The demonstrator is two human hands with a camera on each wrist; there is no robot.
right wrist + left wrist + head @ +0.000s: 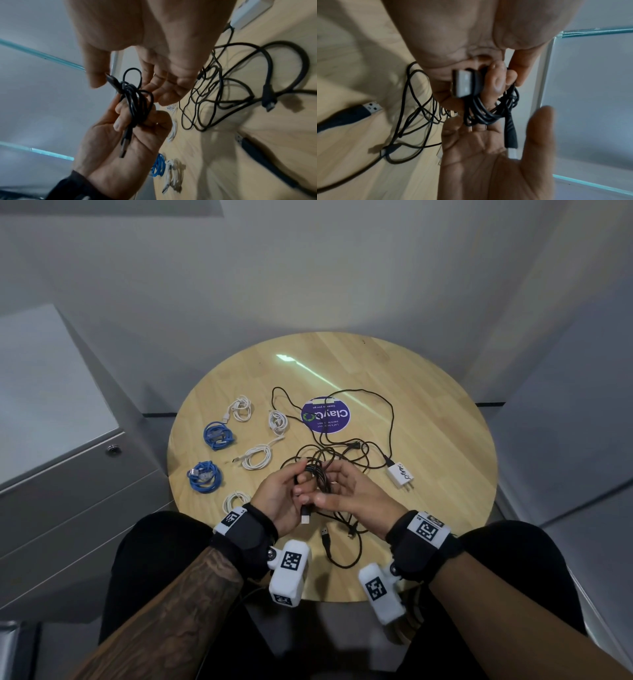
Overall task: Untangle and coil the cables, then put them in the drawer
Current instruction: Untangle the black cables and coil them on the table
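My left hand grips a small coil of black cable just above the table; its USB plug hangs below my fingers. In the left wrist view the coil is wrapped by my fingers and the plug points at the camera. My right hand is beside the coil with its fingers loose. Its palm lies open under the cable's small connector, and its thumb touches the connector tip. Behind my hands, a tangle of loose black cables sprawls on the table.
The round wooden table carries two blue coils, several white coils on its left, a white charger on its right and a purple sticker. A grey drawer cabinet stands at the left.
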